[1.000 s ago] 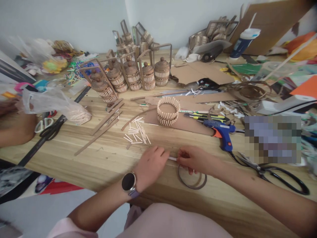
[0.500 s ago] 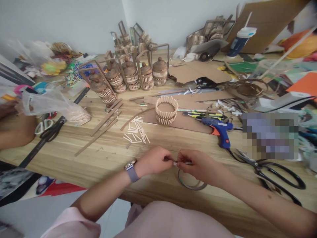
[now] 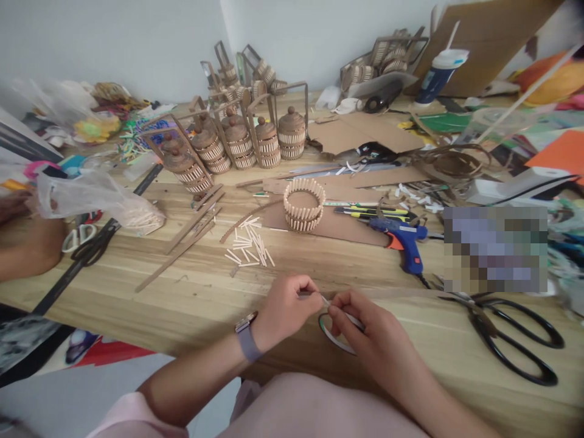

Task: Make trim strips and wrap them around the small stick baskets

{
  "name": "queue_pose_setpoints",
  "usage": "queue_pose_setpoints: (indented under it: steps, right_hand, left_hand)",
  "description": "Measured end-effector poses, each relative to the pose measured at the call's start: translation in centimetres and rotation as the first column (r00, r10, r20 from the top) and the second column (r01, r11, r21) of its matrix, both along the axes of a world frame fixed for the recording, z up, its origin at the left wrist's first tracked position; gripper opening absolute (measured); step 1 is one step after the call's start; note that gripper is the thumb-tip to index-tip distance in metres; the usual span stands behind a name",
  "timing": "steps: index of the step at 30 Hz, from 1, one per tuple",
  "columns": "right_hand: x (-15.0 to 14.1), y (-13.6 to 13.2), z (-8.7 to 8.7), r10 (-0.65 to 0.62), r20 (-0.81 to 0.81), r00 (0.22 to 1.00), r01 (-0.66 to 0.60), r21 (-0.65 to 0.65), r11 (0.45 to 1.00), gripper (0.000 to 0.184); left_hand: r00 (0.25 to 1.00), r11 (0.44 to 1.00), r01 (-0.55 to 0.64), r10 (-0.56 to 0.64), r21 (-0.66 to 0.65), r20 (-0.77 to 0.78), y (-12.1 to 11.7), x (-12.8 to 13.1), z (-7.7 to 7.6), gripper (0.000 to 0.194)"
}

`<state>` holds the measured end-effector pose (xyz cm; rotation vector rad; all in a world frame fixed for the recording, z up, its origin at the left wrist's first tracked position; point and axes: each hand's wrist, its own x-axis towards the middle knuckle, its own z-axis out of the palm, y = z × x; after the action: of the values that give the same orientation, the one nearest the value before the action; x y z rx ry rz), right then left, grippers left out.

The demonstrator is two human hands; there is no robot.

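My left hand [image 3: 292,310], with a watch at the wrist, pinches the end of a thin dark strip between thumb and fingertips. Close against it, my right hand [image 3: 367,328] is closed on a narrow roll of tape [image 3: 329,336], which hangs as a thin ring with a greenish inside. A short pale piece of tape [image 3: 325,301] spans the gap between my fingertips. Beyond my hands stands a round basket-like ring of small wooden sticks [image 3: 304,205] on cardboard. Loose short sticks [image 3: 250,243] lie left of it.
A blue glue gun [image 3: 406,240] and yellow cutters [image 3: 378,213] lie to the right, with large black-handled scissors [image 3: 497,328] nearer me. Several lidded stick baskets with handles [image 3: 239,143] stand behind. At the left, another person's arm [image 3: 27,243] rests by a plastic bag [image 3: 114,204].
My right hand has turned, showing more of its back, and its forearm has swung lower. The tape ring has shifted slightly left and up. My left hand still pinches the strip.
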<state>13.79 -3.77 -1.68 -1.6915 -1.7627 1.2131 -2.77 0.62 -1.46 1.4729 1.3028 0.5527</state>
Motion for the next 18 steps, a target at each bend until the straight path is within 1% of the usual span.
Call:
queue_pose_setpoints:
  steps: [4, 6, 10, 18]
  right_hand:
    - [0.1, -0.6, 0.0, -0.07, 0.012, 0.998, 0.069, 0.038, 0.997, 0.02]
    - [0.2, -0.7, 0.1, -0.083, 0.014, 0.996, 0.082, 0.064, 0.995, 0.02]
    - [0.3, -0.8, 0.1, -0.09, 0.004, 0.996, 0.088, 0.133, 0.987, 0.019]
    - [1.2, -1.3, 0.5, -0.062, 0.05, 0.997, 0.054, 0.143, 0.988, 0.016]
  left_hand:
    - [0.997, 0.996, -0.055, 0.059, -0.075, 0.054, -0.3, 0.6, 0.1, 0.011]
    - [0.993, 0.993, -0.069, 0.078, -0.094, 0.087, -0.3, 0.8, -0.1, 0.012]
    - [0.984, 0.986, -0.087, 0.107, -0.142, 0.139, -0.5, 1.0, -0.2, 0.013]
    - [0.979, 0.978, -0.097, 0.127, -0.184, 0.159, -0.8, 1.6, 0.0, 0.011]
